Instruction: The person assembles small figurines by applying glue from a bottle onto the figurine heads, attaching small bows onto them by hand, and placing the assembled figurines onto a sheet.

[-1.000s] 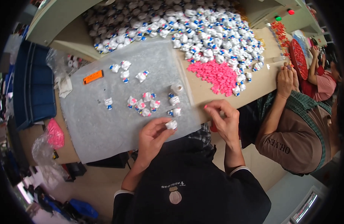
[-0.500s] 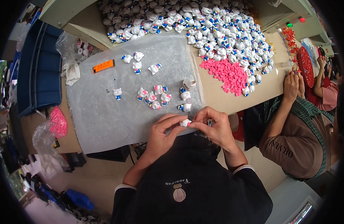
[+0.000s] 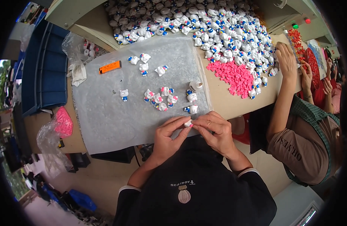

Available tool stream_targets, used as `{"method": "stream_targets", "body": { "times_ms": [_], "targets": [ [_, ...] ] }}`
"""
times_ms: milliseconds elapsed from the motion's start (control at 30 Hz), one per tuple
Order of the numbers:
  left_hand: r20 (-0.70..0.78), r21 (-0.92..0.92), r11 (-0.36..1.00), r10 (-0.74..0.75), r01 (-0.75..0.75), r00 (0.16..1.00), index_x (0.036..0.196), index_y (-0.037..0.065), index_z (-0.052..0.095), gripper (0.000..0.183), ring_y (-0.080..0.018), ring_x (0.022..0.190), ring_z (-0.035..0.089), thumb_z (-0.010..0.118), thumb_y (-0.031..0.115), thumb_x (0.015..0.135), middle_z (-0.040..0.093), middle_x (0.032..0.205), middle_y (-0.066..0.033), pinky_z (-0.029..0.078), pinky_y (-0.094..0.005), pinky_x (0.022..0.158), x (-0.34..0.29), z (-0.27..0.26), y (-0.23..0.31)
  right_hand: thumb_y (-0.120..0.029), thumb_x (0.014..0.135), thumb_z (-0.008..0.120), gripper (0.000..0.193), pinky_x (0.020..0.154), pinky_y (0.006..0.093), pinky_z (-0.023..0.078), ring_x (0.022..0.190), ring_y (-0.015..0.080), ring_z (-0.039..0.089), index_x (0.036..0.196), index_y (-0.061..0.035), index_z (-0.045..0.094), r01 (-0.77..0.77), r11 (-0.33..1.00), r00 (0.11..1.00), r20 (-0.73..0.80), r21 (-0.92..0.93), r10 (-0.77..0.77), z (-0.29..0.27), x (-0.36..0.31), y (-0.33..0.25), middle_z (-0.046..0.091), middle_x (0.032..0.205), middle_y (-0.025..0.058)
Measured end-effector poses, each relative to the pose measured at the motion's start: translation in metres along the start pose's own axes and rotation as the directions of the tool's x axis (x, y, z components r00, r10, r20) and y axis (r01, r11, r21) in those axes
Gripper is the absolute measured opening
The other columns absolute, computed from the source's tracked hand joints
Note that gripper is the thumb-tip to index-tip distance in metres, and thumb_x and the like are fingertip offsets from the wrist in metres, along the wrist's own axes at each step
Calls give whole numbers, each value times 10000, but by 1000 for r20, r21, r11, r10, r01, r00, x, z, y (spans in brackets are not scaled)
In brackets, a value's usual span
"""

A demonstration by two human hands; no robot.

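At the front edge of the grey sheet [image 3: 109,124], my left hand [image 3: 169,135] pinches a small white figurine [image 3: 187,123] between thumb and fingers. My right hand [image 3: 218,132] is closed in a pinch against the figurine's right side, on a small pink piece [image 3: 191,125]. My fingertips partly cover both things. Just beyond my hands lie two white-and-blue cat figurines [image 3: 192,97], beside a white bottle [image 3: 196,86]. A cluster of figurines with pink pieces on them [image 3: 157,98] sits farther left.
A large heap of white-and-blue figurines [image 3: 222,34] fills the back, with a pile of pink pieces [image 3: 235,77] in front. An orange box [image 3: 110,67] lies on the sheet. Blue bins [image 3: 45,71] stand left. At right, a co-worker's arm [image 3: 284,90] reaches over the table.
My right fingers have come down closer over the figurine, while my left hand keeps its pinch. The co-worker's nearer hand has moved forward toward the heap. The whole view has shifted slightly.
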State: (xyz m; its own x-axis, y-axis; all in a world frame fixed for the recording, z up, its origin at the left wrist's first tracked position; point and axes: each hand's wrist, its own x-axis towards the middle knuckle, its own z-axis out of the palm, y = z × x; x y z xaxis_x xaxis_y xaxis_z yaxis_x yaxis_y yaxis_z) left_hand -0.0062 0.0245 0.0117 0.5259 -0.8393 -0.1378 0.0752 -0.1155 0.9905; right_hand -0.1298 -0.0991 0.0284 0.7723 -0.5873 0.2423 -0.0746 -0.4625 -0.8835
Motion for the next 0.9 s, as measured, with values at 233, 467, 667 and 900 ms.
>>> {"method": "stream_targets", "body": {
  "times_ms": [233, 467, 667, 900],
  "targets": [
    [17, 151, 986, 75, -77, 997, 1111, -39, 616, 300, -133, 938, 602, 610, -78, 814, 597, 1097, -112, 491, -234, 818, -1, -9, -4, 46, 686, 694, 183, 629, 306, 481, 720, 236, 599, 863, 5, 671, 52, 998, 999, -16, -21, -52, 13, -1, 2, 648, 829, 117],
    [-73, 261, 955, 166, -142, 983, 1018, 3, 664, 287, -215, 884, 652, 682, -22, 732, 660, 990, -128, 510, -293, 775, -1, -14, -1, 51, 681, 695, 188, 635, 305, 485, 730, 241, 606, 862, 5, 672, 92, 996, 995, -42, 5, -92, 26, 0, 1, 648, 829, 113],
    [-143, 384, 914, 202, -134, 969, 997, 6, 665, 270, -211, 844, 651, 694, -18, 730, 659, 958, -116, 510, -295, 744, 6, -30, 7, 32, 683, 714, 162, 640, 298, 482, 726, 245, 611, 836, -3, 674, 67, 997, 997, -47, -36, -68, 28, 3, 5, 648, 832, 120],
    [-426, 629, 777, 352, -7, 834, 1001, 12, 660, 302, -211, 853, 586, 739, 20, 710, 617, 967, -93, 479, -308, 717, 27, -64, 4, -67, 652, 796, 361, 581, 284, 420, 675, 173, 509, 953, -21, 601, -234, 959, 941, -286, -162, 182, 4, 20, 13, 557, 821, 53]
  ]
}}
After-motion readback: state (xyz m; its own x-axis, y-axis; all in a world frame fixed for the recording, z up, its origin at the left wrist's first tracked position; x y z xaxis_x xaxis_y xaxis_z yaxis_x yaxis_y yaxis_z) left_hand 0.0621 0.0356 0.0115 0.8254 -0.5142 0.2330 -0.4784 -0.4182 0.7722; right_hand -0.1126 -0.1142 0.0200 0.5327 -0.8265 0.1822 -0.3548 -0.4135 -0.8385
